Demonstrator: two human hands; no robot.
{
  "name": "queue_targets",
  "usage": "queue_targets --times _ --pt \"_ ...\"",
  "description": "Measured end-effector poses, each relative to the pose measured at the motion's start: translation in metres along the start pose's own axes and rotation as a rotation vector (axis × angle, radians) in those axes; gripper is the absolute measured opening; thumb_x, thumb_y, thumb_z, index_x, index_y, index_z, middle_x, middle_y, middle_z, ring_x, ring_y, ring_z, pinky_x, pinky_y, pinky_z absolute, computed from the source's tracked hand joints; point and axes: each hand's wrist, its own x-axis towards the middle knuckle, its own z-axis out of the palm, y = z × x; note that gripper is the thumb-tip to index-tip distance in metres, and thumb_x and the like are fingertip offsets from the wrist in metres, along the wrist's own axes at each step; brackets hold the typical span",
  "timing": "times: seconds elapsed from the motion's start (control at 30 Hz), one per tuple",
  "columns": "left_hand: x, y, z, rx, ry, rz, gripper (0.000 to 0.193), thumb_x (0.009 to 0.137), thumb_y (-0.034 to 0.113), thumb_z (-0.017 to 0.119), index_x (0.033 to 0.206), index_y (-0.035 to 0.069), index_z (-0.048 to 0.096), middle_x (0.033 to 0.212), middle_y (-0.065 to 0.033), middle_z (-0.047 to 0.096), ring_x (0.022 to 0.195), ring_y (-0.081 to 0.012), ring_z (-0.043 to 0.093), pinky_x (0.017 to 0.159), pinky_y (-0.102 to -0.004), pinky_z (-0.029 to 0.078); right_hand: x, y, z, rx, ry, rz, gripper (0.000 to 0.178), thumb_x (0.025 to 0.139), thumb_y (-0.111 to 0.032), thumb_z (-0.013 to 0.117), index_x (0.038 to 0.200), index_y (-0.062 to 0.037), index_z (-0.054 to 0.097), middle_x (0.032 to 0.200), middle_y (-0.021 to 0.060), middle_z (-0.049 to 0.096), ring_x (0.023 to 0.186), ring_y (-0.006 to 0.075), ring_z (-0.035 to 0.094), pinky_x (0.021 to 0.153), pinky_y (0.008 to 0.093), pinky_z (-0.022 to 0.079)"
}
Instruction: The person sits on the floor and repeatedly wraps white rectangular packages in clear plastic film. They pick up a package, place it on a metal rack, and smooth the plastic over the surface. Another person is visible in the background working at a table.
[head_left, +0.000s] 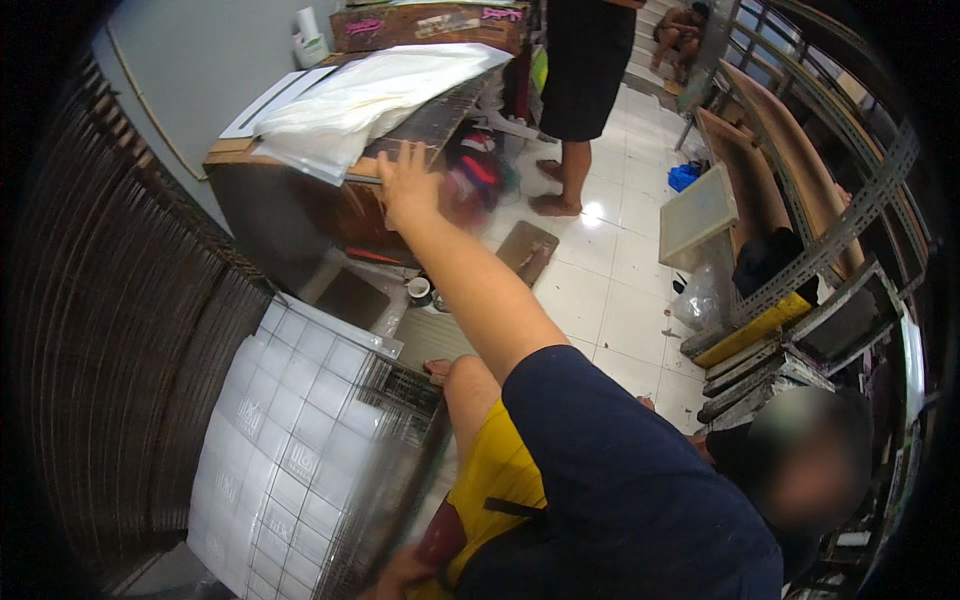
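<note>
Nearest the camera, a navy sleeve [640,450] fills the lower middle, and from it the person's right arm stretches to a table [435,130]. Its right hand [408,190] appears to rest on the table's near edge, fingers slightly apart, with nothing visibly pinched between them. No left hand can be made out for certain: a patch of bare skin [400,572] by the yellow shorts [500,460] is too cut off to read.

On the tabletop, just beyond and to the left of the right hand, lies a loose pile of thin white sheets [390,85], one corner hanging over the front edge. Such flimsy layers probably crease or slide easily, so the hand does well to press lightly and flat, clear of that corner. Any lifting would likely go better with both hands supporting opposite edges, and steady footing would help so long a reach.

As for writing, the white printed sheets [290,440] at the wire rack [365,490] below carry a pale mark, repeated from panel to panel. Bright pink markings and a pale label [448,22] show on the wooden panel [400,38] behind the pile; the label is too small to read. A white bottle [312,48] stands beside it, any lettering likewise unclear.
</note>
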Motion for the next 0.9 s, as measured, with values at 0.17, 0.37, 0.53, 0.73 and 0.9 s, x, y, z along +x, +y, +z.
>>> queue_targets --times 0.17,0.37,0.53,0.73,0.9 --pt "-0.013 0.035 -0.007 0.194 0.046 -0.061 0.055 0.066 0.032 0.072 0.116 0.012 0.058 0.096 -0.0075 0.064 0.089 -0.0212 0.059 0.079 -0.0345 0.043 -0.001 0.004 -0.009 0.005 -0.08 -0.008 0.113 0.055 -0.035 0.083 0.145 -0.0221 0.015 0.15 0.014 0.016 0.137 0.038 0.014 0.083 0.0549 0.047" --pt "0.019 -0.038 -0.007 0.101 -0.016 -0.174 0.059 0.063 0.021 0.073 0.12 0.015 0.056 0.099 -0.0088 0.063 0.093 -0.0237 0.059 0.081 -0.0351 0.044 0.002 -0.001 -0.009 -0.006 -0.097 -0.019 0.113 0.055 -0.033 0.083 0.145 -0.0226 0.015 0.151 0.0139 0.013 0.137 0.0385 0.013 0.082 0.0546 0.048" --pt "0.008 -0.014 -0.007 0.106 0.028 -0.159 0.06 0.061 0.02 0.075 0.118 0.014 0.059 0.1 -0.0067 0.064 0.093 -0.0215 0.06 0.083 -0.0341 0.044 0.0 0.002 -0.016 -0.008 -0.14 -0.025 0.114 0.055 -0.032 0.083 0.145 -0.0228 0.013 0.151 0.0141 0.012 0.137 0.0384 0.013 0.08 0.054 0.049" --pt "0.006 -0.011 -0.004 0.063 0.084 -0.19 0.058 0.06 0.023 0.078 0.114 0.014 0.061 0.097 -0.0076 0.065 0.091 -0.0202 0.061 0.083 -0.0346 0.046 0.0 0.001 -0.018 -0.012 -0.145 -0.024 0.118 0.053 -0.031 0.085 0.145 -0.0238 0.011 0.151 0.0136 0.012 0.138 0.0379 0.011 0.084 0.0523 0.048" --pt "0.018 -0.037 -0.004 0.088 0.045 -0.109 0.052 0.061 0.027 0.079 0.109 0.013 0.063 0.095 -0.0068 0.066 0.091 -0.02 0.061 0.082 -0.034 0.045 0.003 0.0 -0.016 0.021 -0.156 -0.028 0.11 0.058 -0.03 0.082 0.145 -0.0238 0.014 0.151 0.0133 0.012 0.138 0.0376 0.012 0.087 0.0543 0.046"
